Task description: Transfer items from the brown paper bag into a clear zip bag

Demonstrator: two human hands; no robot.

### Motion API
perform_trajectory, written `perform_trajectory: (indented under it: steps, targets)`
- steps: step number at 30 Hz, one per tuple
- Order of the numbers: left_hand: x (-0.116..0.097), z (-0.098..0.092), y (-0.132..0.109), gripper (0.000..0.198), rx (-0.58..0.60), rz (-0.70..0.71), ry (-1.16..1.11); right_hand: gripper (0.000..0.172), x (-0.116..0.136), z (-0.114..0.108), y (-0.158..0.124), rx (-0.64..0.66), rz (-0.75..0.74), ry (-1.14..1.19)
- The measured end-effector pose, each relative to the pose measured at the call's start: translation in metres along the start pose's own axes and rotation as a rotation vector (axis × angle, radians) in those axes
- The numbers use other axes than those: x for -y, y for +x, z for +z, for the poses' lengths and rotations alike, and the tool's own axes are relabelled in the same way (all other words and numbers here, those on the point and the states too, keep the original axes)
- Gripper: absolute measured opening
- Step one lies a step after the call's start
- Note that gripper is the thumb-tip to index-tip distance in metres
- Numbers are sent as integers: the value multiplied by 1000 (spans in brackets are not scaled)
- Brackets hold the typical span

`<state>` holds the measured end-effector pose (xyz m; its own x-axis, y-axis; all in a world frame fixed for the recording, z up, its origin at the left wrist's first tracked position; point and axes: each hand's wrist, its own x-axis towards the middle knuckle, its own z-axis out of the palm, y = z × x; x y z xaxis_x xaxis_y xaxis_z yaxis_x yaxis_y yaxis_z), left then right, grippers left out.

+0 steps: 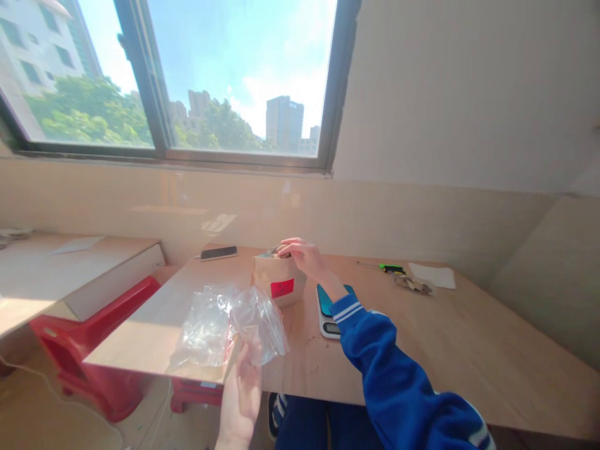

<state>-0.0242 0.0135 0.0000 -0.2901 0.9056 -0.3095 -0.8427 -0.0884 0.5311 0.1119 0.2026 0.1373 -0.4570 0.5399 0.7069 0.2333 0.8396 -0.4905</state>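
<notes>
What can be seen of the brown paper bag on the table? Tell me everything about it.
The brown paper bag looks like kraft paper and stands upright on the wooden table, near its far edge. A red label sits low on the side facing the camera. The top is open, and the right hand reaches into the mouth, its fingers on something brownish inside that is too small to identify. A clear plastic bag, held by the left hand, overlaps its lower left corner. A scale lies just to its right.

Wooden table [469,350] bears phone [219,253]; paper bag [279,281]; scale [328,312]; screwdriver [391,269].
</notes>
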Motion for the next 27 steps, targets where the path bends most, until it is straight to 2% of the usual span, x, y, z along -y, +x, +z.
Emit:
perform_trajectory:
  steps: [3,5,8,10,11,13,16,17,20,23,27]
  targets:
    - [-2,4,-1,25,-94,-12,-38,40,-5,-2,-2,71,50,-27]
    - [-4,5,-1,25,-111,-33,-52,39,1,-4,-3,70,54,-45]
    - [-8,6,-3,27,-107,-48,-73,36,24,-5,-14,-79,30,-37]
    - [-10,7,-6,31,-84,-36,-51,31,46,0,-30,-167,85,-3]
    - [-10,8,-8,34,-59,-18,-36,27,56,5,-40,-171,145,17]
    - [-9,10,-15,38,-2,18,-5,22,73,16,-62,-96,307,77]
    - [-7,15,-25,41,59,47,86,45,85,30,-89,69,549,306]
    - [-6,16,-28,41,81,39,137,48,85,32,-95,107,600,426]
    - [-6,14,-29,40,199,-27,332,42,78,29,-100,162,672,731]
    - [-8,11,-24,41,263,0,501,36,66,19,-94,79,685,718]
    - [-17,12,-21,49,138,154,655,37,57,8,-93,-144,704,650]
